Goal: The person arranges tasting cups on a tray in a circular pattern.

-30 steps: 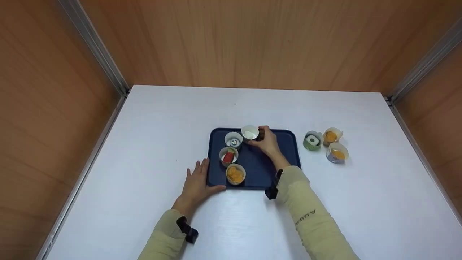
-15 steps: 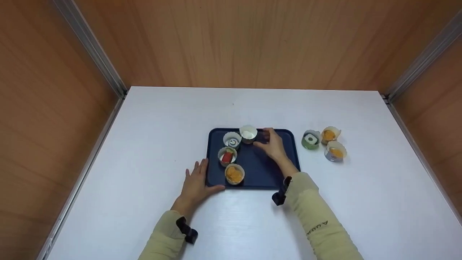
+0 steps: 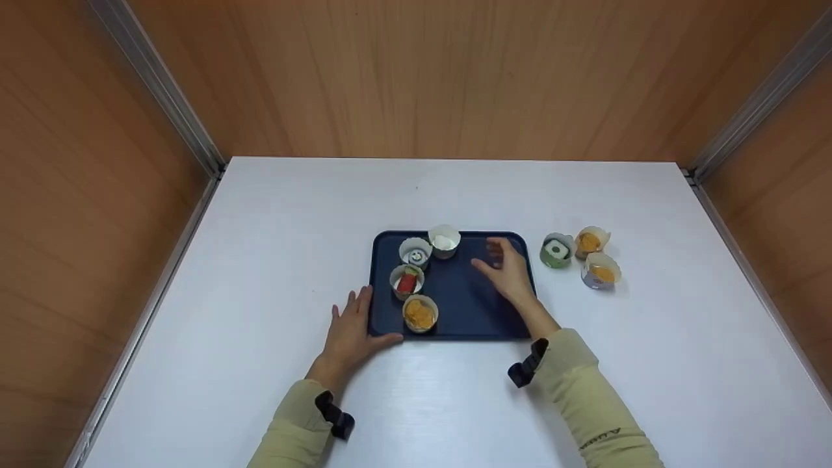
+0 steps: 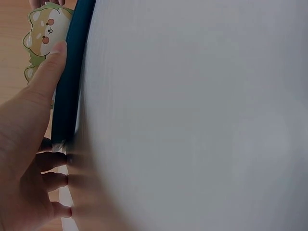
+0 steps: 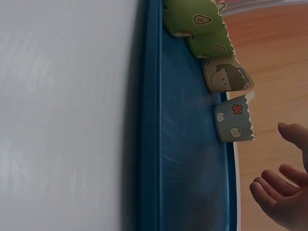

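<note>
My left hand (image 3: 348, 335) rests at the near left corner of the dark blue tray (image 3: 468, 305). Its fingers lie straight along the left edge, and the thumb touches the front edge. Over the tray's right half is my right hand (image 3: 510, 276), fingers loosely bent and holding nothing. Left of it, at the back rim, stands a paper cake cup (image 3: 444, 242) with white inside, patterned blue-grey outside (image 5: 234, 119). Down the tray's left side come a cup with a pale round piece (image 3: 415, 252), a cup with a red strawberry-like piece (image 3: 407, 282) and a cup with orange pieces (image 3: 420, 314).
Right of the tray on the white table (image 3: 260, 260) stand a green cup (image 3: 557, 251) with a white piece and two cups with orange contents, one behind (image 3: 591, 242) and one nearer (image 3: 600, 272). Wood-patterned panels (image 3: 416, 78) enclose the table's back and sides.
My right hand has let go of the white-inside cup at the back rim and moved right and nearer. The cup stays on the tray, and my left hand keeps its place.
</note>
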Demonstrator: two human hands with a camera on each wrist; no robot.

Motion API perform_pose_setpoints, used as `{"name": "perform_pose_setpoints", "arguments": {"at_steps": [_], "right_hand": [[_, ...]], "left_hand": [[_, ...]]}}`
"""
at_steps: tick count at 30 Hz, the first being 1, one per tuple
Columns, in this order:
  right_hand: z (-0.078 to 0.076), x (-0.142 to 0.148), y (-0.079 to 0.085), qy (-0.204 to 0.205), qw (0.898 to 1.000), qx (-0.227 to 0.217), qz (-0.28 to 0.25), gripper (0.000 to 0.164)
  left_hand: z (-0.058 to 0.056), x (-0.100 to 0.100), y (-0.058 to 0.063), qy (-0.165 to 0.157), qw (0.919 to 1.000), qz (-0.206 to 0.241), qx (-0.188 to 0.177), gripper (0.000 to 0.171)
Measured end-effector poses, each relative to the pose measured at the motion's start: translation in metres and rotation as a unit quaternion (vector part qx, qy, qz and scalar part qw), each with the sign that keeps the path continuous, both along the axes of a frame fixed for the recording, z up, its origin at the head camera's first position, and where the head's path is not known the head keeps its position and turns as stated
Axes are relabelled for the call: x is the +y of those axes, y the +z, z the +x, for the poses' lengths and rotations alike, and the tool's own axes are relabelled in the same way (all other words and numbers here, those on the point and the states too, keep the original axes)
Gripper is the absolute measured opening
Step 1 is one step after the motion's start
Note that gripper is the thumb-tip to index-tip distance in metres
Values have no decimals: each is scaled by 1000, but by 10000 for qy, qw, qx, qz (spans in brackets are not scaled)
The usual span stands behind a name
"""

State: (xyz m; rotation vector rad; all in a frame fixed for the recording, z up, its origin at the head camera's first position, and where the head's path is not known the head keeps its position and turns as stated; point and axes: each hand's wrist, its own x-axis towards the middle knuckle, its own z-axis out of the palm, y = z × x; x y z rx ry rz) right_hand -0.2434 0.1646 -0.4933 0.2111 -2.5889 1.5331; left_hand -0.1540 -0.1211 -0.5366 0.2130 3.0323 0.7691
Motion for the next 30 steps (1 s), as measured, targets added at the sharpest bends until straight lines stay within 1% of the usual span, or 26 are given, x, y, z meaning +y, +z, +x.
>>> {"name": "perform_pose_setpoints", "arguments": {"at_steps": [5,13,17,25,30], "right_hand": [[9,8,3,-60,9998,106,-131,50],[25,23,2,-231,9978,506,-354,46],[31,32,0,-358,9965,661,-357,45],[43,50,0,-590,9942,859,-283,44],[49,63,-2,-766,9906,1109,-244,44]], "left_hand": [[1,0,0,-31,10000,-24,37,110],[-1,0,-1,-21,9999,-31,-97,112],[-1,-1,-1,-17,9999,-69,-129,112],[-1,-1,-1,-17,9999,-91,-91,113],[-1,-1,-1,-5,9999,-61,-111,112]]}}
